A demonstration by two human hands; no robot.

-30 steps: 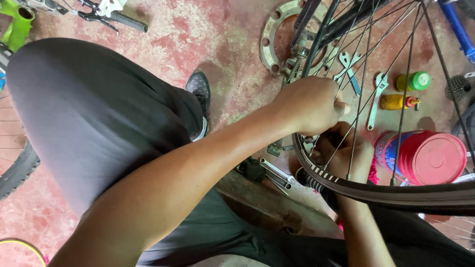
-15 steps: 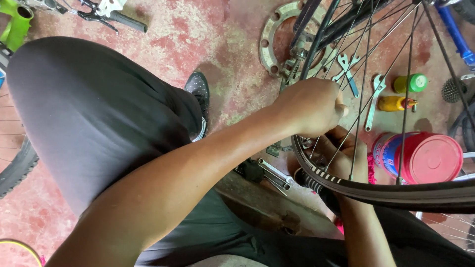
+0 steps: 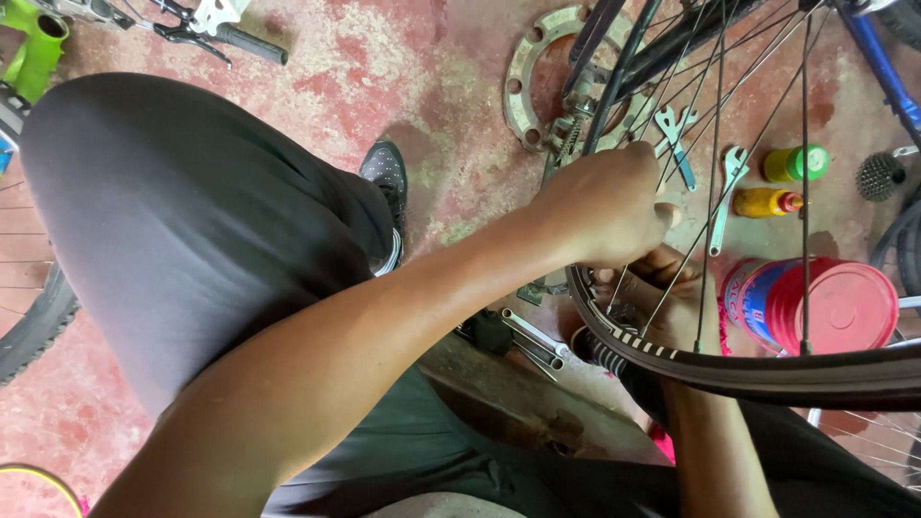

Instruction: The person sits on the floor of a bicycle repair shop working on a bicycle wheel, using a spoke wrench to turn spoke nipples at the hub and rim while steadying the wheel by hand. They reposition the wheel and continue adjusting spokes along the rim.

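A bicycle wheel (image 3: pixel 767 369) is standing upright in front of the person, its black tyre with a pale dashed stripe curving across the lower right and thin silver spokes (image 3: pixel 715 173) fanning up toward the top of the view. The rim is showing as a dull metal band just inside the tyre.

The left hand (image 3: pixel 604 206) is reaching across the person's lap and sitting among the spokes, fingers curled in and closing on something small at the spokes; what exactly it is pinching is too hidden to tell. The right hand (image 3: pixel 662 297) is lying just below it, inside the wheel's arc and against the rim, with its fingers bent around the spokes; whether it is gripping one cannot be told.

On the red concrete floor (image 3: pixel 384 67) beyond the wheel, a red plastic tub (image 3: pixel 825 307) is lying close to the tyre, a yellow bottle (image 3: pixel 763 202) and a green bottle (image 3: pixel 794 163) are lying near each other, and flat spanners (image 3: pixel 676 134) are resting between them and a round metal ring (image 3: pixel 523 82). A black shoe (image 3: pixel 387 177) is showing beside the person's knee.
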